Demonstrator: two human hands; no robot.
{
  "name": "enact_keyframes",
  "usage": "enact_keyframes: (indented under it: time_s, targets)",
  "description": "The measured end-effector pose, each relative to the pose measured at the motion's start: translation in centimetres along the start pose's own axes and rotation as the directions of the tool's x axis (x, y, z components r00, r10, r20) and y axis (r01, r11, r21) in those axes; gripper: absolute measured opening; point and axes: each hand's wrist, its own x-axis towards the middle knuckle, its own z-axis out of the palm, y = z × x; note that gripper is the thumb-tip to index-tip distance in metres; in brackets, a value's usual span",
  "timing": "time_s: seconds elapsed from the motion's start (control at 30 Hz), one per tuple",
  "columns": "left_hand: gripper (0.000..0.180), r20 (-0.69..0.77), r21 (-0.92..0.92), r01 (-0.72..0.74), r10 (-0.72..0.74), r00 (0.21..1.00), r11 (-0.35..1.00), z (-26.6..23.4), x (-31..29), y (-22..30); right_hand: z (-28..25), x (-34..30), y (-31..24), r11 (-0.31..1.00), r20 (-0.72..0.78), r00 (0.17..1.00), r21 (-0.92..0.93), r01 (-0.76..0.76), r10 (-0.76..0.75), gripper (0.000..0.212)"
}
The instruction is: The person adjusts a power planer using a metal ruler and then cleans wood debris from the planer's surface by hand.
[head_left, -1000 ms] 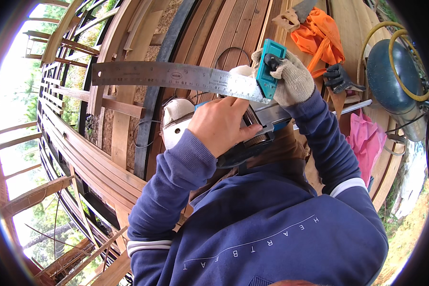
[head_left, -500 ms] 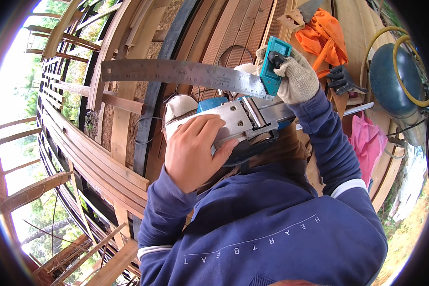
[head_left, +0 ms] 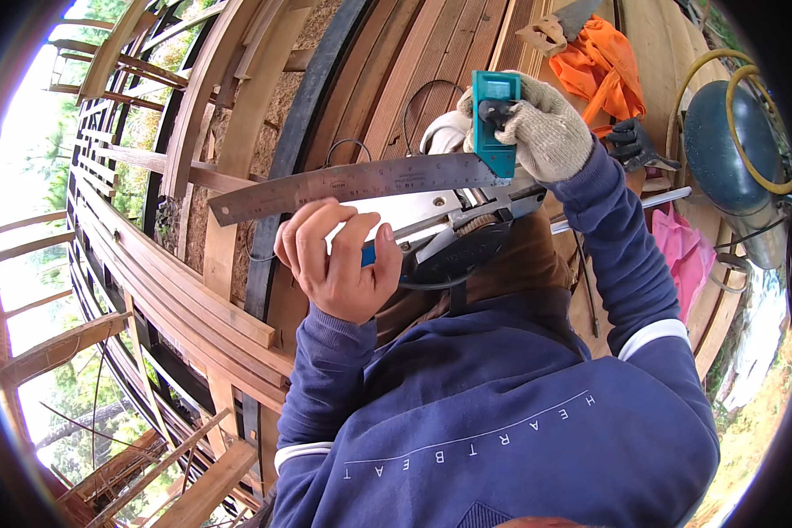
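My right hand (head_left: 546, 136), in a light knit glove, grips the teal handle (head_left: 493, 123) of a try square, thumb on a dark piece at its middle. The square's steel ruler blade (head_left: 361, 180) stretches leftward over what looks like an upturned electric planer (head_left: 462, 251), with a silver sole and a dark and blue body, resting at my lap. My bare left hand (head_left: 339, 260) is over the planer's left end, fingers bent and apart. Its fingertips are at the blade's lower edge; I cannot tell if they touch it. The hand covers part of the planer.
Timber boards (head_left: 431, 84) lie ahead. To the right are a handsaw (head_left: 550, 33), orange cloth (head_left: 598, 70), a dark glove (head_left: 638, 145), pink cloth (head_left: 682, 255) and a dark green tank (head_left: 732, 141) with a yellow hose. Stacked planks (head_left: 176, 282) and beams line the left.
My left hand has lifted off the planer's silver sole and its fingers have bent. The square has turned, its blade's left end dropping lower toward my left hand.
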Motion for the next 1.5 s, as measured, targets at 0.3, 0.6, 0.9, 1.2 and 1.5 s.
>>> enact_keyframes:
  time_s: [0.3,0.6,0.9,1.2,1.5]
  targets:
    - [0.019,0.112,-0.107,0.098,-0.086,0.99,0.989,-0.2,3.2,0.7,0.4,1.2,0.5,0.997,-0.187,0.98,0.041,-0.058,0.065,0.043]
    - [0.03,0.82,-0.125,0.374,-0.117,0.56,0.919,6.2,7.8,-2.5,-0.7,0.4,1.3,0.982,-0.397,0.918,0.175,0.073,0.003,0.03]
    - [0.028,0.888,-0.046,0.51,-0.198,0.414,0.859,8.5,7.8,-1.7,-1.5,0.0,1.7,0.972,-0.413,0.911,0.204,0.116,-0.022,0.029]
    - [0.028,0.888,-0.058,0.54,-0.203,0.411,0.84,8.5,7.7,-1.7,-1.2,0.2,1.5,0.974,-0.421,0.907,0.207,0.096,0.0,0.02]
    - [0.024,0.898,-0.043,0.55,-0.209,0.388,0.834,8.8,7.7,-1.9,-1.2,0.4,1.5,0.975,-0.438,0.899,0.201,0.09,0.007,0.01]
